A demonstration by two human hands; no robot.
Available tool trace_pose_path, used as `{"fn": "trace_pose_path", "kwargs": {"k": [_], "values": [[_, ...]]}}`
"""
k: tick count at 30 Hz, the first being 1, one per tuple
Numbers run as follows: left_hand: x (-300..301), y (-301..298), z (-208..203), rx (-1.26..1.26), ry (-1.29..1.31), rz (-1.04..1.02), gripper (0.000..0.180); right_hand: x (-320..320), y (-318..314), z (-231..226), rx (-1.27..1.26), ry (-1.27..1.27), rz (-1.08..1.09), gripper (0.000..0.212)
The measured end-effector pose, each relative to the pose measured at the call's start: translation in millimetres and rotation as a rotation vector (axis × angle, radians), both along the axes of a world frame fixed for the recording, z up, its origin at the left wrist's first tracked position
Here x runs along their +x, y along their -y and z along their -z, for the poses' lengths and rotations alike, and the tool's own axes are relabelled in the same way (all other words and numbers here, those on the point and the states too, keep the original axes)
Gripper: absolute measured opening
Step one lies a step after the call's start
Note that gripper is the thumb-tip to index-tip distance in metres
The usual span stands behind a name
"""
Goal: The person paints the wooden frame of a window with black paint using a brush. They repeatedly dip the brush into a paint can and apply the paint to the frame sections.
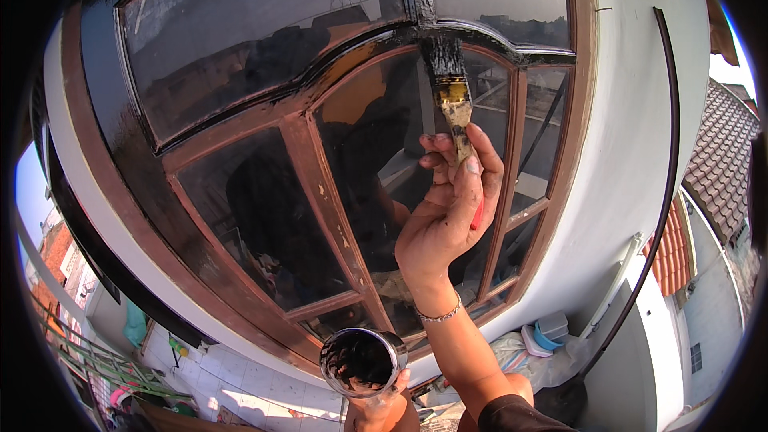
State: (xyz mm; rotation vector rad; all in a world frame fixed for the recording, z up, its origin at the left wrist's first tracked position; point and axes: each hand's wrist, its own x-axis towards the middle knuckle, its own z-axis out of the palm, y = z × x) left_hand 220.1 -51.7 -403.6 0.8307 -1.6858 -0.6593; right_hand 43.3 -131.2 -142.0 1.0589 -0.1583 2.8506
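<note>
Apparently light, soft-tipped: flat black-bristled paintbrush (pixel 453 96), right hand (pixel 448 208) pinching its smeared pale handle (pixel 458 118), probably the best hold. Left hand (pixel 382 405) grips round black-smeared cup (pixel 324 366), likely slippery.

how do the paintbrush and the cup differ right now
The paintbrush is long and narrow; the cup is round and wide-mouthed.
The paintbrush points bristles-up at the window frame; the cup sits lower in view, its opening facing the camera.
The paintbrush is in the right grip, the cup in the left grip.
Both carry black paint.
</note>
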Motion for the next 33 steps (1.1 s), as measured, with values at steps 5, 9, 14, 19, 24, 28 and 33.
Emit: {"fn": "trace_pose_path", "kwargs": {"k": [5,9,14,19,24,28,33], "values": [[-6,1,1,-0.002,-0.003,0.018,0.105,-14,-1,-14,0.047,0.09,0.031,0.034],[-8,-1,2,0.004,0.0,0.021,0.105,4,-3,-5,0.128,-0.064,-0.019,0.035],[-8,1,0,0.0,0.017,0.019,0.104,-10,-5,-7,0.022,0.11,0.13,0.035],[-10,-1,3,0.002,0.022,0.024,0.104,-4,-3,-4,0.171,-0.048,0.024,0.033],[-14,-1,2,0.002,0.016,0.044,0.103,-19,-8,-1,0.039,-0.037,0.137,0.034],[-10,1,1,0.004,0.028,0.023,0.103,-14,-5,-8,0.181,0.018,0.084,0.033],[-12,0,2,-0.001,0.034,0.044,0.103,-14,-10,3,0.147,-0.087,0.074,0.036]]}}
